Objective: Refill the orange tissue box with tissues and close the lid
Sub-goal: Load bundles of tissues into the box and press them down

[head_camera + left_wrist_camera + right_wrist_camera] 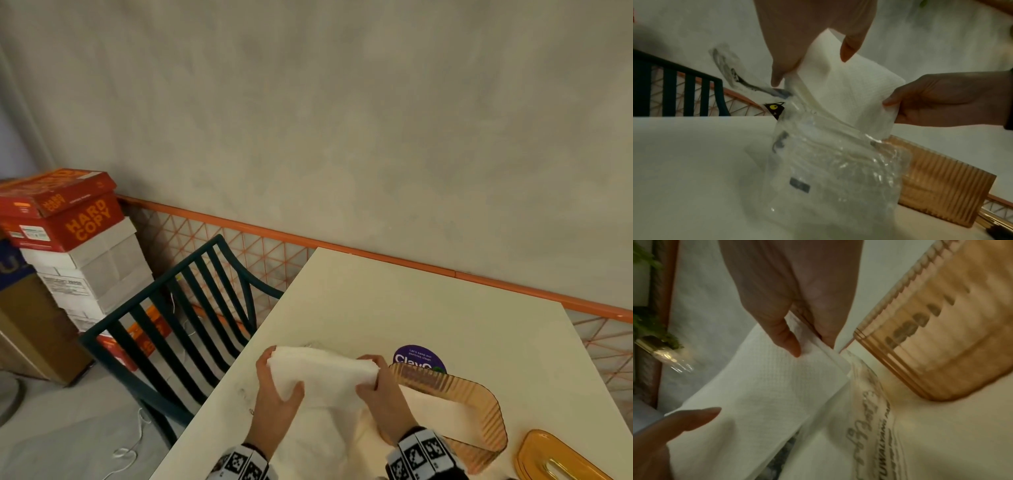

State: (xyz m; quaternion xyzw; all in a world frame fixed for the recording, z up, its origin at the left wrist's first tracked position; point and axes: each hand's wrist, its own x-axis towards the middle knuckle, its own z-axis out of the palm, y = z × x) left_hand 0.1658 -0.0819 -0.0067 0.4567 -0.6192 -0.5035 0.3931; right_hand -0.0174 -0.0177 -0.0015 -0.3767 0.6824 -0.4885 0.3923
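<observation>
Both hands hold a white stack of tissues [322, 373] above the table, half out of a clear plastic wrapper [830, 172] that hangs below it. My left hand [274, 383] grips the stack's left end [840, 78]. My right hand [376, 380] pinches its right end [805, 344]. The ribbed orange tissue box [472, 411] stands open just right of the hands, with some white tissue inside. Its orange lid [555, 457] lies on the table at the lower right, apart from the box.
A purple round sticker [419, 358] lies behind the box on the cream table [411, 301]. A dark green slatted chair [178, 325] stands at the table's left edge. Stacked paper cartons [68, 222] sit far left by the wall.
</observation>
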